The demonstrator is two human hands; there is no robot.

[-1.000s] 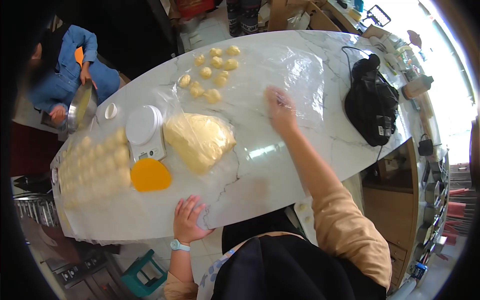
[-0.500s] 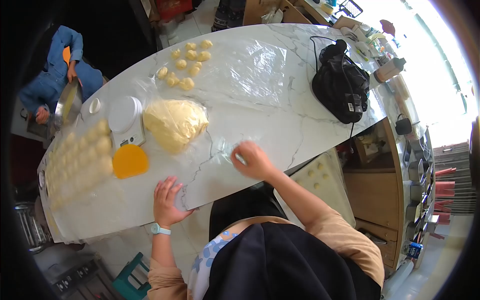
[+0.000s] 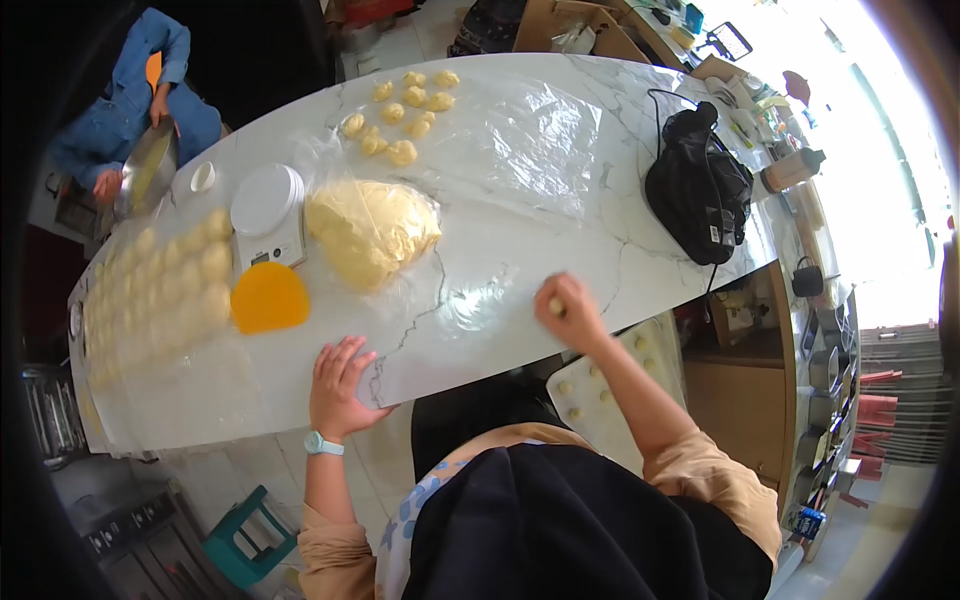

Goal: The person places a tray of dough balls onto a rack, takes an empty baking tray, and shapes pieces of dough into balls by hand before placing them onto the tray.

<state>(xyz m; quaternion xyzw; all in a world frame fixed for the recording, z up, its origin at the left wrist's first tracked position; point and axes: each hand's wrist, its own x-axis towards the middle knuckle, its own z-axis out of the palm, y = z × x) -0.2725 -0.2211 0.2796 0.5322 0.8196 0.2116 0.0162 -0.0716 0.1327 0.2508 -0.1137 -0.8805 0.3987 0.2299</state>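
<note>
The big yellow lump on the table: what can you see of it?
The large, pale-yellow, dough-like lump is a rounded mass under clear, crinkled plastic film, glossy on its right side. It sits on the white, grey-veined, marble-look table, beside a white, round-topped digital scale. The person's left hand and right hand don't touch it.

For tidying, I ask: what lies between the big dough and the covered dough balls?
The head view shows a white scale and an orange scraper there.

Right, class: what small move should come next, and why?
Probably lower the small pale dough ball onto the white rectangular tray: the right hand is curled around it near the edge of the white marbled table, and similar balls lie on the tray.
</note>
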